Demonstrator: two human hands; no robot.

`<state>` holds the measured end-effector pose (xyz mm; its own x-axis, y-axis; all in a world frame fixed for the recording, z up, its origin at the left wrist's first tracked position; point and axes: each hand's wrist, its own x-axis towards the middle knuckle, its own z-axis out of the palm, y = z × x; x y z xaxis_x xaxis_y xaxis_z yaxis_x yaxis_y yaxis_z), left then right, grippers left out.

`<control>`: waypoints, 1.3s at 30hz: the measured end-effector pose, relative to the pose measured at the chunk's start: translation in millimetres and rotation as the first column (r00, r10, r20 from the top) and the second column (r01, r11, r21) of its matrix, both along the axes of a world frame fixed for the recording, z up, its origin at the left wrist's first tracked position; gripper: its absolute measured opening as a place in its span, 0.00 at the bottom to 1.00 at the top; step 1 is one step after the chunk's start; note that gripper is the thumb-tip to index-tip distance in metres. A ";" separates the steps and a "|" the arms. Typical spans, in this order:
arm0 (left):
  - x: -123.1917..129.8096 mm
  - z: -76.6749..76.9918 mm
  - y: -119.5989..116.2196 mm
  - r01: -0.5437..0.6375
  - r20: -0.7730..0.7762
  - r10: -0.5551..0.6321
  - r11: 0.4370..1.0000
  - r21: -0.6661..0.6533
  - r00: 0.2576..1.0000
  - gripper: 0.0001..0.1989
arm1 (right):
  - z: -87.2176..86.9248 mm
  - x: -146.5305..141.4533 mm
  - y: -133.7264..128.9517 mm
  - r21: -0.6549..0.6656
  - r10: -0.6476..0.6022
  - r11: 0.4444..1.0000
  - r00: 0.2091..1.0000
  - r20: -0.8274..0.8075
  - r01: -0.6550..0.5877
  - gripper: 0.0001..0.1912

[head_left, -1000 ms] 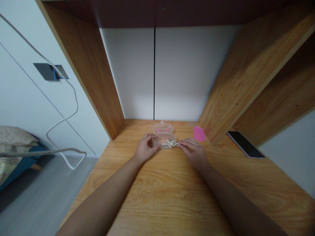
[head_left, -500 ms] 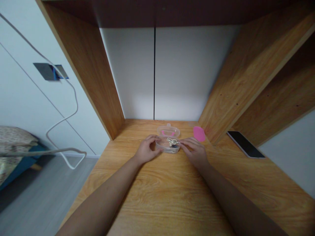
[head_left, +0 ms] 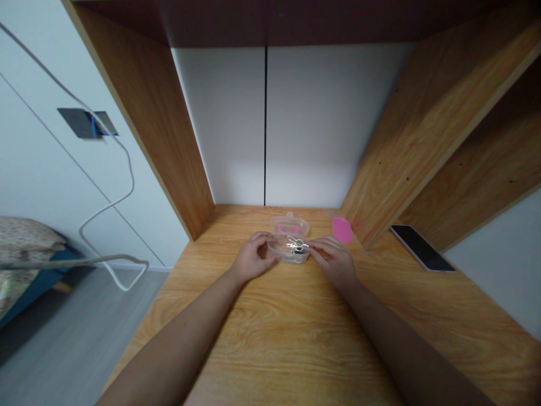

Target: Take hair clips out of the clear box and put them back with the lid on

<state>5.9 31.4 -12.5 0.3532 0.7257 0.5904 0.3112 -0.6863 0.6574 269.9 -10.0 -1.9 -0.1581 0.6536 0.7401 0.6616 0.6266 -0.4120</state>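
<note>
A clear plastic box (head_left: 288, 257) stands on the wooden desk, its lid (head_left: 289, 225) with a pink handle folded open behind it. My left hand (head_left: 252, 257) grips the box's left end between thumb and fingers. At the right end, my right hand (head_left: 333, 260) pinches a small metallic wire-like item (head_left: 296, 245), which lies over the box opening. Something dark shows inside the box under that item, too small to make out.
Behind my right hand lies a flat pink piece (head_left: 342, 230). A phone (head_left: 421, 248) rests farther right on the desk (head_left: 270, 338). Wooden side panels (head_left: 147, 113) rise left and right, and a white cable (head_left: 132, 169) hangs at the left.
The metallic item has shifted slightly and sits a little lower over the box. Both hands stay nearly where they were.
</note>
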 end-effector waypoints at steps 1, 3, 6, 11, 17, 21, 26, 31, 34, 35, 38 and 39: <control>0.0 0.3 -0.1 -0.002 -0.003 0.002 1.000 0.002 1.000 0.17 | -0.4 0.0 0.2 -0.005 0.000 1.000 1.000 0.002 0.000 0.07; -0.1 0.8 -0.4 -0.002 -0.007 0.002 1.000 0.003 1.000 0.18 | -1.1 0.0 0.9 -0.017 -0.007 1.000 1.000 -0.002 0.007 0.07; -0.1 1.1 -0.7 0.000 -0.005 0.000 1.000 -0.003 1.000 0.18 | -1.2 0.1 1.6 -0.019 -0.008 1.000 1.000 -0.007 0.008 0.07; 0.0 0.5 -0.8 -0.006 -0.002 0.006 1.000 0.002 1.000 0.18 | -0.7 -0.2 2.0 -0.015 -0.001 1.000 1.000 -0.009 0.000 0.07; 0.5 1.3 -1.3 -0.005 -0.002 0.005 1.000 0.004 1.000 0.17 | -0.7 -0.4 1.5 -0.022 0.005 1.000 1.000 -0.004 -0.005 0.07; 0.0 0.7 -1.0 0.005 0.005 -0.005 1.000 -0.001 1.000 0.17 | 1.0 -1.0 0.3 -0.027 0.004 1.000 1.000 -0.003 -0.005 0.08; -0.4 -1.8 0.6 0.005 0.003 -0.005 1.000 0.001 1.000 0.17 | 1.9 -1.9 0.2 -0.020 0.010 1.000 1.000 -0.019 -0.010 0.08; 0.0 -1.1 0.5 0.008 0.004 -0.008 1.000 0.004 1.000 0.17 | 1.8 -1.3 1.2 -0.017 0.019 1.000 1.000 -0.017 -0.020 0.08; 0.1 0.3 -0.1 0.013 -0.002 -0.013 1.000 0.004 1.000 0.17 | 0.7 -0.6 1.9 -0.010 0.023 1.000 1.000 -0.006 -0.023 0.08; 0.2 0.5 -0.1 0.011 -0.005 -0.011 1.000 0.003 1.000 0.16 | 0.2 -0.6 2.1 -0.012 0.020 1.000 1.000 -0.001 -0.020 0.08; 0.0 -0.2 0.4 0.005 -0.012 -0.005 1.000 -0.003 1.000 0.16 | -1.3 -1.2 2.0 -0.018 0.012 1.000 1.000 0.008 -0.012 0.08; -0.2 -0.8 0.7 0.005 -0.014 -0.005 1.000 -0.006 1.000 0.16 | -1.6 -1.3 2.0 -0.019 0.014 1.000 1.000 0.011 -0.014 0.08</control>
<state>5.7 32.0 -13.3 0.3651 0.7271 0.5814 0.3165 -0.6843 0.6569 268.5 -8.0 -3.5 -0.1752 0.6654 0.7257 0.6574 0.6277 -0.4169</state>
